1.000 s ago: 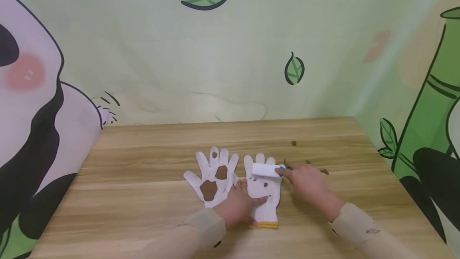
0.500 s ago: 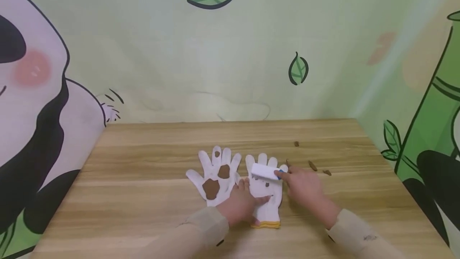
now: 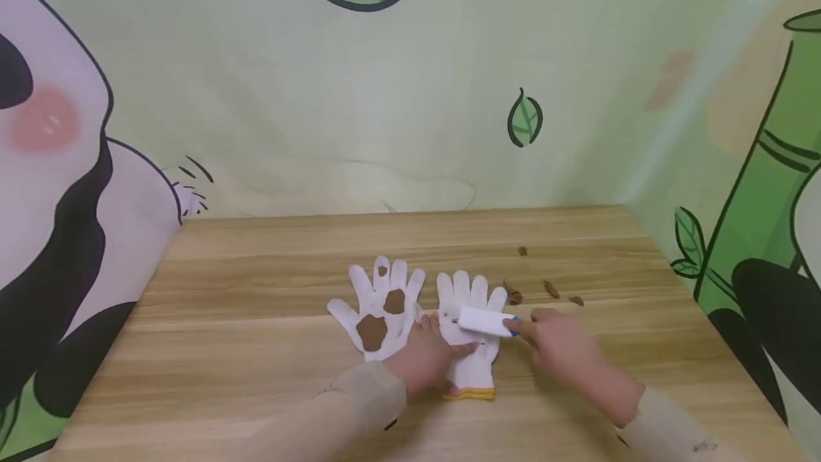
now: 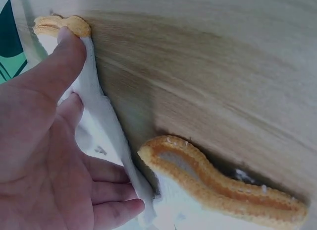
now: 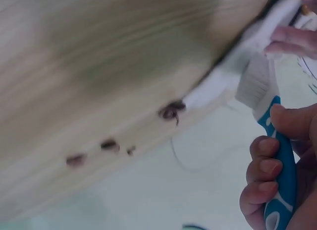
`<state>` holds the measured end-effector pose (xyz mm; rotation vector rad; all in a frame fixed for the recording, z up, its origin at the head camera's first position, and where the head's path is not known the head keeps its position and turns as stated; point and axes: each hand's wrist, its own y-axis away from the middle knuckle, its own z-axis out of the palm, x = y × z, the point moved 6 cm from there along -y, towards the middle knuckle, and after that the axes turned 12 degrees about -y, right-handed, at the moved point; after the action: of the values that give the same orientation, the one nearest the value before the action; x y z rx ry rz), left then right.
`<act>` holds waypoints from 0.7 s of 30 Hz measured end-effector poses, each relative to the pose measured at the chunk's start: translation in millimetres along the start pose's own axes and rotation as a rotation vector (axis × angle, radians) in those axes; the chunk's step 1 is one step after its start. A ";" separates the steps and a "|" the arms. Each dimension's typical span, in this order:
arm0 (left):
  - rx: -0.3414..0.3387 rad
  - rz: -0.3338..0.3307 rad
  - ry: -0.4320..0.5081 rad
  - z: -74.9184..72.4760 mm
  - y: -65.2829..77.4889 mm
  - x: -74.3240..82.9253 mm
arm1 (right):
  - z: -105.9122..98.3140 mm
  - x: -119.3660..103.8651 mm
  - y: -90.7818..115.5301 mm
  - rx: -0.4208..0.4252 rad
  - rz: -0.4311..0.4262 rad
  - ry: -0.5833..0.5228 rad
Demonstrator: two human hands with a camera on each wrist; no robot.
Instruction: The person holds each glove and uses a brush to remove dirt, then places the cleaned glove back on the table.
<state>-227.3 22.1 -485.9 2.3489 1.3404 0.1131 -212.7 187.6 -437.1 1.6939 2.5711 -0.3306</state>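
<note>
Head view: the brush (image 3: 486, 321) runs from the right hand (image 3: 566, 348) toward ten o'clock, its white head over the plain glove (image 3: 474, 371), whose long axis runs twelve to six, yellow cuff (image 3: 471, 393) at six. The left hand (image 3: 423, 353) is nearer that glove, touching it from eight o'clock; the spotted glove (image 3: 395, 323) lies toward its ten.

Left wrist view: fingers spread, thumb (image 4: 68, 54) at the cuff.

Right wrist view: the grip curls round the blue handle (image 5: 286, 165), bristles (image 5: 251, 87) toward eleven; their contact is unclear.
</note>
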 end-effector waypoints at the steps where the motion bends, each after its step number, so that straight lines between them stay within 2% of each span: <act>1: -0.006 -0.006 0.021 1.6 0.6 0.4 | -3.8 1.6 2.3 0.020 0.003 -0.004; 5: -0.015 -0.013 0.040 7.1 4.4 2.2 | -10.0 -3.3 -0.9 0.083 -0.016 -0.021; 9: 0.012 -0.002 0.004 6.2 3.1 4.4 | 4.7 -12.1 -10.0 0.019 -0.013 -0.039; 11: 0.032 0.000 0.007 4.2 2.3 4.1 | 9.7 -9.6 -6.1 -0.021 -0.004 -0.068; 13: 0.043 0.002 0.025 2.4 1.1 2.8 | 6.6 -1.3 1.7 -0.035 0.035 -0.082; 16: 0.067 0.014 0.038 -1.3 -0.1 -0.4 | -9.5 12.6 12.0 0.001 0.097 -0.081; 18: 0.069 0.019 0.064 -2.6 -1.5 -2.1 | -19.3 17.7 13.1 0.055 0.118 -0.046; 21: 0.057 0.018 0.078 -4.4 -2.8 -2.4 | -20.4 16.3 10.2 0.106 0.070 -0.005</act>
<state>-232.0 22.8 -482.8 2.4276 1.3770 0.1759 -208.3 210.3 -421.3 1.8095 2.5262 -0.4742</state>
